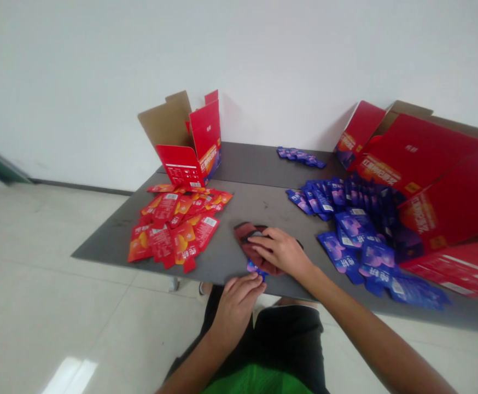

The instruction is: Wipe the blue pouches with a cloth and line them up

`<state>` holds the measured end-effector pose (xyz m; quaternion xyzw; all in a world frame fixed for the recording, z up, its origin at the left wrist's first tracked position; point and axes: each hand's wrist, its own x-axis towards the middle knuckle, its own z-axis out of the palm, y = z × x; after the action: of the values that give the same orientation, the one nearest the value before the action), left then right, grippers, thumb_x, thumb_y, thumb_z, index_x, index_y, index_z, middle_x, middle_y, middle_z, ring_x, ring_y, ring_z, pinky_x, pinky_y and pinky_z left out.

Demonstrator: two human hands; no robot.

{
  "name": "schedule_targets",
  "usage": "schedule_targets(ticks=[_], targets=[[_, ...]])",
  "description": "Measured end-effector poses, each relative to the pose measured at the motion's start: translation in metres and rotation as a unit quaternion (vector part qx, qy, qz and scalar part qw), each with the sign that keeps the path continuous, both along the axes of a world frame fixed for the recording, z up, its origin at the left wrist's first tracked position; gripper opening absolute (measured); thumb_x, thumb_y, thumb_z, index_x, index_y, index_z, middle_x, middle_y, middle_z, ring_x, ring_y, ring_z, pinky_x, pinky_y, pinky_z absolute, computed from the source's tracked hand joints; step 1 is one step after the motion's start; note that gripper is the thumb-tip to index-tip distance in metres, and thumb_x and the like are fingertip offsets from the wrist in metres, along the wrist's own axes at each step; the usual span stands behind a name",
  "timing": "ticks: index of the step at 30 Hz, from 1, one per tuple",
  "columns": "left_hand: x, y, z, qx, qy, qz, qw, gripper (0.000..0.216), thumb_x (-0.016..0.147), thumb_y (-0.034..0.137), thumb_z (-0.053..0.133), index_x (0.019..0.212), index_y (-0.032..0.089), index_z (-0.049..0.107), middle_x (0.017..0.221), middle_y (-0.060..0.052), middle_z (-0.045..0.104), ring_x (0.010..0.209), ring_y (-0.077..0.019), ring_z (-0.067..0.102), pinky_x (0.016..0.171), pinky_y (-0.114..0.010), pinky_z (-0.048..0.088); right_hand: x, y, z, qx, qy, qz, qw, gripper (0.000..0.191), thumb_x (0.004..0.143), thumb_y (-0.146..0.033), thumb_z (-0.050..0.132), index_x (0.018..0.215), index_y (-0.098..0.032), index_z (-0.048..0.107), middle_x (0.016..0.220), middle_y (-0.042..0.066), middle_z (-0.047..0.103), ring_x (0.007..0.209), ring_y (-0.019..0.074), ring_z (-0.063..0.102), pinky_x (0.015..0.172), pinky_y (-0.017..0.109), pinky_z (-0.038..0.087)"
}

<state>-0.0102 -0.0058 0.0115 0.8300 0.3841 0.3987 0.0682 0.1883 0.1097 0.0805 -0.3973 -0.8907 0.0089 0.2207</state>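
My right hand [282, 253] presses on a folded reddish-brown cloth [246, 247] with dark edging, fingers bent over it. A small patch of something pale shows at its fingertips. Under the near side of the cloth lies a blue packet [252, 267], mostly covered. My left hand [239, 300] is at the table's front edge, its fingers together on the near end of that packet, holding it down. Its thumb is hidden. To the left of both hands is a pile of red packets [181, 249]; to the right spreads a heap of blue packets [356, 221].
An open red carton [181, 164] stands at the table's back left. A larger red carton [419, 169] lies with its flaps open at the right, beside the blue heap. A short row of blue packets [300, 156] rests near the wall on the grey table [259, 205].
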Motion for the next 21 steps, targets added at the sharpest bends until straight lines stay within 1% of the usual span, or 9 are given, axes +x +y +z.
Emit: schedule_targets(ticks=[2, 4, 7, 9, 11, 13, 16, 19, 21], targets=[[0.000, 0.001, 0.000, 0.009, -0.002, -0.005, 1.000, 0.029, 0.108, 0.016, 0.047, 0.128, 0.020, 0.067, 0.124, -0.007, 0.075, 0.123, -0.0212, 0.066, 0.100, -0.040, 0.050, 0.006, 0.016, 0.003, 0.012, -0.013, -0.069, 0.997, 0.029, 0.103, -0.036, 0.059, 0.127, -0.029, 0.074, 0.101, 0.007, 0.071, 0.095, 0.0219, 0.066, 0.084, 0.034, 0.054], [0.000, 0.002, 0.000, 0.014, 0.002, -0.005, 1.000, 0.029, 0.107, 0.016, 0.048, 0.128, 0.020, 0.067, 0.124, -0.007, 0.075, 0.122, -0.0210, 0.066, 0.099, -0.039, 0.050, 0.009, 0.023, 0.011, 0.034, -0.014, -0.105, 0.994, 0.029, 0.103, -0.037, 0.058, 0.125, -0.026, 0.075, 0.100, 0.009, 0.071, 0.093, 0.0233, 0.066, 0.083, 0.036, 0.054], [0.001, 0.002, -0.001, 0.016, 0.017, 0.000, 1.000, 0.028, 0.106, 0.015, 0.049, 0.126, 0.019, 0.068, 0.121, -0.008, 0.075, 0.119, -0.0213, 0.067, 0.098, -0.039, 0.052, 0.002, 0.006, 0.014, 0.043, 0.018, -0.062, 0.997, 0.032, 0.105, -0.039, 0.053, 0.131, -0.029, 0.071, 0.107, 0.008, 0.070, 0.098, 0.0221, 0.065, 0.086, 0.035, 0.054], [0.001, 0.002, -0.001, 0.010, 0.033, 0.007, 0.999, 0.028, 0.105, 0.014, 0.049, 0.124, 0.019, 0.069, 0.117, -0.008, 0.075, 0.114, -0.0215, 0.067, 0.096, -0.039, 0.053, -0.005, -0.008, 0.008, 0.020, 0.020, -0.001, 1.000, 0.031, 0.105, -0.040, 0.054, 0.131, -0.033, 0.070, 0.107, 0.005, 0.070, 0.097, 0.0197, 0.065, 0.085, 0.032, 0.054], [0.000, 0.001, 0.000, 0.009, 0.052, 0.009, 0.999, 0.028, 0.105, 0.013, 0.049, 0.124, 0.018, 0.069, 0.117, -0.008, 0.074, 0.114, -0.0222, 0.067, 0.097, -0.040, 0.053, -0.007, -0.010, 0.001, -0.003, 0.014, 0.017, 1.000, 0.029, 0.105, -0.040, 0.056, 0.129, -0.034, 0.071, 0.107, 0.004, 0.069, 0.098, 0.0185, 0.066, 0.086, 0.031, 0.054], [-0.003, 0.001, 0.001, 0.020, 0.076, 0.001, 0.997, 0.029, 0.104, 0.012, 0.050, 0.127, 0.018, 0.068, 0.122, -0.009, 0.073, 0.119, -0.0235, 0.065, 0.099, -0.041, 0.053, -0.002, -0.001, -0.001, -0.004, 0.010, -0.034, 0.999, 0.028, 0.104, -0.038, 0.058, 0.127, -0.032, 0.072, 0.105, 0.005, 0.070, 0.098, 0.0199, 0.067, 0.086, 0.032, 0.055], [-0.006, 0.002, 0.003, 0.036, 0.116, 0.011, 0.993, 0.030, 0.103, 0.011, 0.053, 0.127, 0.019, 0.067, 0.128, -0.010, 0.070, 0.123, -0.0260, 0.063, 0.101, -0.043, 0.054, 0.012, 0.011, 0.010, 0.028, 0.041, -0.130, 0.990, 0.029, 0.103, -0.035, 0.058, 0.126, -0.027, 0.074, 0.103, 0.008, 0.070, 0.097, 0.0230, 0.067, 0.086, 0.036, 0.056], [-0.006, 0.007, 0.006, 0.067, 0.164, 0.038, 0.983, 0.032, 0.101, 0.013, 0.054, 0.130, 0.019, 0.066, 0.137, -0.012, 0.066, 0.129, -0.0308, 0.061, 0.102, -0.047, 0.055, 0.023, -0.006, 0.022, 0.047, 0.157, -0.159, 0.974, 0.031, 0.105, -0.036, 0.055, 0.130, -0.028, 0.071, 0.108, 0.009, 0.068, 0.101, 0.0227, 0.066, 0.091, 0.037, 0.056], [-0.006, 0.012, 0.008, 0.096, 0.204, 0.047, 0.973, 0.040, 0.101, 0.014, 0.052, 0.140, 0.016, 0.061, 0.149, -0.014, 0.059, 0.138, -0.0344, 0.054, 0.104, -0.049, 0.054, 0.027, -0.030, 0.020, 0.039, 0.231, -0.174, 0.956, 0.032, 0.104, -0.037, 0.056, 0.132, -0.030, 0.070, 0.106, 0.008, 0.067, 0.099, 0.0219, 0.067, 0.090, 0.037, 0.057]])
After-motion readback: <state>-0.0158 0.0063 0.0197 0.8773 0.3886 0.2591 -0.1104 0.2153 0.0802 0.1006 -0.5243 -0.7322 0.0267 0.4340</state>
